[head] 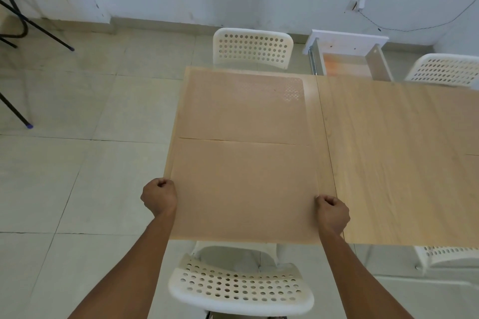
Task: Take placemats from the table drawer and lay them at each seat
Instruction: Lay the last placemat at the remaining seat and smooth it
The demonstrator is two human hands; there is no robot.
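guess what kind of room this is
Probably a plain dining area: a wooden table with white chairs on both sides, placemats laid on it, and a tiled floor.

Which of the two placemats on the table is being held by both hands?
The near placemat, in front of the near chair; left hand and right hand grip its sides. The far placemat lies untouched.

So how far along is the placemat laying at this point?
One placemat already lies flat at the far seat, by the far chair. A second placemat is in hand: the left hand and right hand each hold a side, over the near seat. The drawer stands open, and the table looks mostly bare to the right, where two more chairs stand.
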